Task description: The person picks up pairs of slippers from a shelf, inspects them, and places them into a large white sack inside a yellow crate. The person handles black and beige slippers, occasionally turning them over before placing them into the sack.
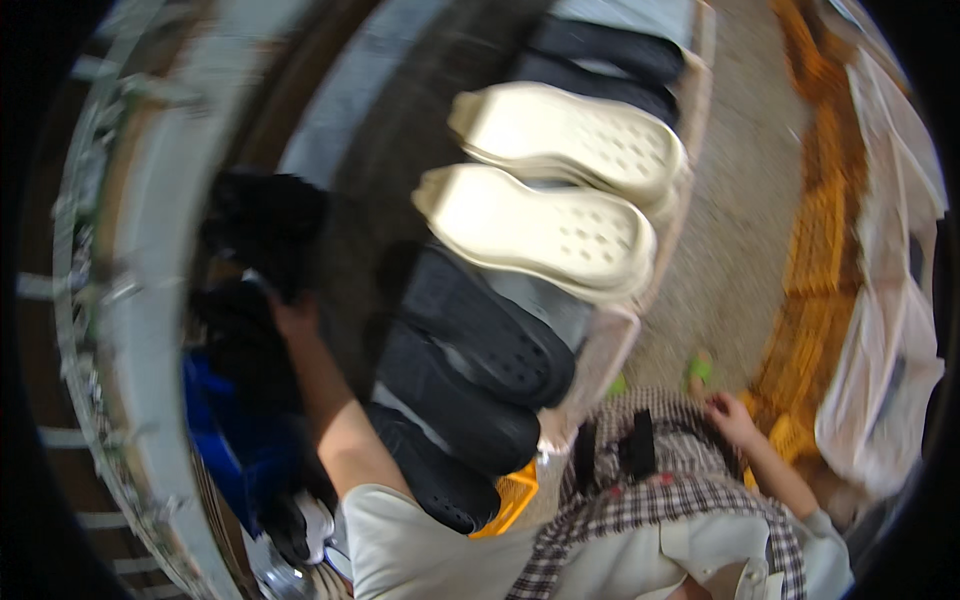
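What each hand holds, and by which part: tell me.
The left hand is at a blurred black item; whether or where it grips cannot be told. The right hand shows nothing held.

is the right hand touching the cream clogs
No, the right hand is beside the checked apron, apart from the cream clogs.

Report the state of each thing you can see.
Left hand: extended to black item, grip blurred
Right hand: fingers curled
Cream clogs: side by side, holes upward
Dark clogs: lying in the same row
Plaid apron: worn
White sheeting: draped, creased
Orange crates: lined up
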A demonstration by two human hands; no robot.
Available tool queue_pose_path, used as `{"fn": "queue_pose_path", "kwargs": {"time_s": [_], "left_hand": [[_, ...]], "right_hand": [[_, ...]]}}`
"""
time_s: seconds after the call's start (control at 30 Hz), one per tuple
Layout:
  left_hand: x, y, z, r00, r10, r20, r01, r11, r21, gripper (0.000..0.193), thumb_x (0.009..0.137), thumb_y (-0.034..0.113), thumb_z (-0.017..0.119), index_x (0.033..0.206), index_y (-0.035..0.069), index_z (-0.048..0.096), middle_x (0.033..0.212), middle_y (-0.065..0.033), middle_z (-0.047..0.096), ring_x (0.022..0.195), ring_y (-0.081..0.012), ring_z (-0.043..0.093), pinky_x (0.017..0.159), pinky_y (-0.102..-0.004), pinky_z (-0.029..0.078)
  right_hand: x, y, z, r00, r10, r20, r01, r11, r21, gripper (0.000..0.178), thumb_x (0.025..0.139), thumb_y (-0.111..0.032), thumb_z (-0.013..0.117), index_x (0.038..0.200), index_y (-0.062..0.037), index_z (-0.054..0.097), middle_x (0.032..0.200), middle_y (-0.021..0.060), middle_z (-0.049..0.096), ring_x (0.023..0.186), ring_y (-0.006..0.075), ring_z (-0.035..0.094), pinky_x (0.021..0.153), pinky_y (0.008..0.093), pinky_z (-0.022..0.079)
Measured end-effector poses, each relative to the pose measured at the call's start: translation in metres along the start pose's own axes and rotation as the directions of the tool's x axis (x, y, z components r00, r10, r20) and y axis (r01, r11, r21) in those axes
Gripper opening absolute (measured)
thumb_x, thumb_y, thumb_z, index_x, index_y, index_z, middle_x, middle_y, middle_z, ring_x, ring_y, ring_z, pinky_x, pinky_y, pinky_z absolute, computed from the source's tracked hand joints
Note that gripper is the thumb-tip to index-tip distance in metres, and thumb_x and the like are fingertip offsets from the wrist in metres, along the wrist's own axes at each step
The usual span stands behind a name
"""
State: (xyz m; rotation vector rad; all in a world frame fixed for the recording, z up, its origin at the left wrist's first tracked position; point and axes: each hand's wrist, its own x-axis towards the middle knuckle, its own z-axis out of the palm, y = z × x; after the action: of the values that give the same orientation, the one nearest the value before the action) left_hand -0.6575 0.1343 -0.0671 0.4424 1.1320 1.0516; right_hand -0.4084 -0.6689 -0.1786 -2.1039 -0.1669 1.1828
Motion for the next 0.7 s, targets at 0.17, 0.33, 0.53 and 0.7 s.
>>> {"fn": "queue_pose_path", "kwargs": {"time_s": [0.17, 0.33, 0.53, 0.7], "left_hand": [[0.059, 0.003, 0.018, 0.967, 0.222, 0.128, -0.224, 0.975, -0.005, 0.053, 0.09, 0.039, 0.048, 0.137, 0.016, 0.038, 0.141, -0.0096, 0.033, 0.126, -0.0324, 0.032, 0.096, -0.0508, 0.038], [0.05, 0.003, 0.044, 0.984, 0.166, -0.066, -0.171, 0.982, -0.083, 0.057, 0.092, 0.043, 0.044, 0.139, 0.013, 0.032, 0.142, -0.01, 0.033, 0.125, -0.0346, 0.036, 0.096, -0.0497, 0.039], [-0.055, -0.062, 0.092, 0.96, 0.279, -0.029, -0.278, 0.935, -0.222, 0.082, 0.085, 0.063, 0.039, 0.146, 0.015, 0.015, 0.15, -0.0107, 0.012, 0.135, -0.0327, 0.019, 0.102, -0.0545, 0.03], [-0.056, -0.086, 0.145, 0.99, 0.026, 0.138, -0.003, 0.987, -0.162, 0.09, 0.079, 0.055, 0.06, 0.146, 0.019, 0.012, 0.149, -0.0149, 0.011, 0.134, -0.0337, 0.021, 0.104, -0.0521, 0.029]], "right_hand": [[-0.034, -0.008, 0.013, 0.998, 0.05, -0.027, -0.053, 0.995, -0.086, 0.024, 0.083, -0.017, 0.062, 0.1, 0.0006, 0.057, 0.088, 0.0132, 0.059, 0.078, 0.0226, 0.059, 0.071, 0.0331, 0.048], [-0.049, -0.011, 0.024, 0.995, -0.022, -0.102, 0.009, 0.992, -0.125, 0.024, 0.082, -0.017, 0.062, 0.099, 0.0, 0.058, 0.09, 0.0138, 0.06, 0.078, 0.0242, 0.06, 0.071, 0.0347, 0.048], [-0.044, 0.001, 0.029, 0.994, 0.03, -0.108, -0.037, 0.998, -0.06, 0.025, 0.081, -0.013, 0.062, 0.1, 0.0029, 0.057, 0.091, 0.0136, 0.06, 0.081, 0.0258, 0.061, 0.073, 0.0364, 0.049], [-0.042, 0.012, 0.025, 0.996, 0.009, -0.094, -0.024, 0.987, -0.16, 0.026, 0.082, -0.014, 0.062, 0.102, 0.0012, 0.056, 0.093, 0.0145, 0.06, 0.085, 0.0262, 0.06, 0.075, 0.0357, 0.048]]}}
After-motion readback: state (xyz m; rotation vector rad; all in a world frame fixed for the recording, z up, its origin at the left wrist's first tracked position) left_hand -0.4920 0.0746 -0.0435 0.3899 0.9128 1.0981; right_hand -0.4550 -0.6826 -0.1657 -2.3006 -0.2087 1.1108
